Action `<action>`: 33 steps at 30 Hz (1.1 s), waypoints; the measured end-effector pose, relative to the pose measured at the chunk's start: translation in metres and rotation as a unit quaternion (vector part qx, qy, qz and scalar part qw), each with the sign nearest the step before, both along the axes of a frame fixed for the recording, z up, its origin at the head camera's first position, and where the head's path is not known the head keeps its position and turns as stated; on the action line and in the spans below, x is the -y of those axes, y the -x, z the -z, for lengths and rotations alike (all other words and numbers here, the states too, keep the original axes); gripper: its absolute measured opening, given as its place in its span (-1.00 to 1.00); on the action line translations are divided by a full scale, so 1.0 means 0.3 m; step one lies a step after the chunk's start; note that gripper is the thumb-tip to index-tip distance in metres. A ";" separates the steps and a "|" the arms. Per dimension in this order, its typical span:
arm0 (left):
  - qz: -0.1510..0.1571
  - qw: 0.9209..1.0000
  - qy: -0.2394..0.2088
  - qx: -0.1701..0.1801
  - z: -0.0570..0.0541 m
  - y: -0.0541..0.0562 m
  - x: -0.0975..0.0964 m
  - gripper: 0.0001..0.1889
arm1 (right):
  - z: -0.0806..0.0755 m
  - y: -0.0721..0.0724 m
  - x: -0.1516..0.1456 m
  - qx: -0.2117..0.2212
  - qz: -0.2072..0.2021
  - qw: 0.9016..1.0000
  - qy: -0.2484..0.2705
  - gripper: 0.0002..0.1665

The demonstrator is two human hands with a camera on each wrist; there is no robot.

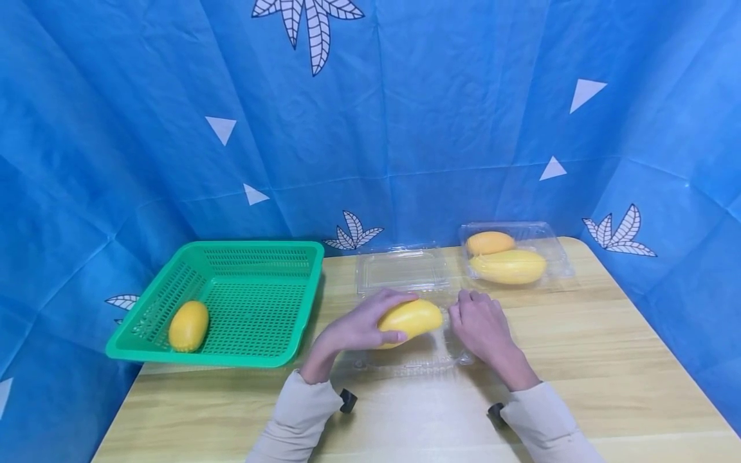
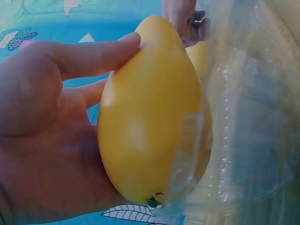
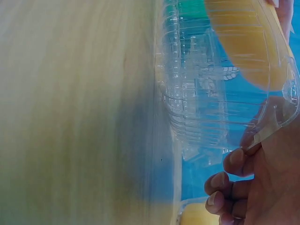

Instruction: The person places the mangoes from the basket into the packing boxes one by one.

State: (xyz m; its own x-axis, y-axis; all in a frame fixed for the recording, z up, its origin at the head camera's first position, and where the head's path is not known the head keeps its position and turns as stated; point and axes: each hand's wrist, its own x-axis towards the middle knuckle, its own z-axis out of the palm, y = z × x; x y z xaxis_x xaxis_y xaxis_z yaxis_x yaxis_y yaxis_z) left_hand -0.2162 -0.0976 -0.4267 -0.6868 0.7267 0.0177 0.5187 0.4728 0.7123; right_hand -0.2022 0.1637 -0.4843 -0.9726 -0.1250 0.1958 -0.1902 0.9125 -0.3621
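Observation:
My left hand (image 1: 370,323) grips a smooth yellow pear-shaped fruit (image 1: 412,317) above an open clear plastic clamshell box (image 1: 399,363). In the left wrist view the fruit (image 2: 145,108) has a narrow top and a small dark green spot at its wide end. My thumb and fingers wrap around its side. At the box's right side, my right hand (image 1: 482,323) has its fingers curled. Seen from the right wrist, this hand (image 3: 262,173) pinches the corner of the clear box (image 3: 201,103) between thumb and finger. The box's lid (image 1: 402,270) lies back toward the curtain.
A green plastic basket (image 1: 312,302) stands at the left with one orange-yellow oval fruit (image 1: 188,326) inside. At the back right, another clear box (image 1: 552,247) holds an orange oval fruit (image 1: 490,242) and a yellow elongated fruit (image 1: 509,267). A blue patterned curtain (image 1: 440,128) surrounds the wooden table (image 1: 613,373).

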 end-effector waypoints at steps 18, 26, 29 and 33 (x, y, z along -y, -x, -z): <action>0.046 0.994 0.097 0.016 0.046 -0.012 -0.039 -0.18 | 0.007 0.004 -0.003 -0.011 -0.002 1.000 0.003 -0.72; 0.045 0.992 0.112 0.043 0.053 -0.017 -0.043 -0.20 | 0.010 0.009 -0.009 -0.005 0.000 1.000 0.009 -0.74; 0.046 0.991 0.121 0.043 0.050 -0.018 -0.042 -0.22 | 0.011 0.011 -0.010 -0.003 0.000 1.000 0.010 -0.74; 0.050 0.989 0.132 0.038 0.048 -0.019 -0.040 -0.29 | 0.010 0.014 -0.010 -0.006 -0.002 1.000 0.009 -0.74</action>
State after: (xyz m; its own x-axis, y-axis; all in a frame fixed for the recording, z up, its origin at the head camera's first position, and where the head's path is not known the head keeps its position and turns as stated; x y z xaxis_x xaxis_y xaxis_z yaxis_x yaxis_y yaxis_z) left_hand -0.2106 -0.0857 -0.4412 -0.6032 0.7634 -0.2309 0.5221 0.5968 0.6093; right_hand -0.2064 0.1668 -0.4873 -0.9695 -0.1260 0.2103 -0.1991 0.9052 -0.3756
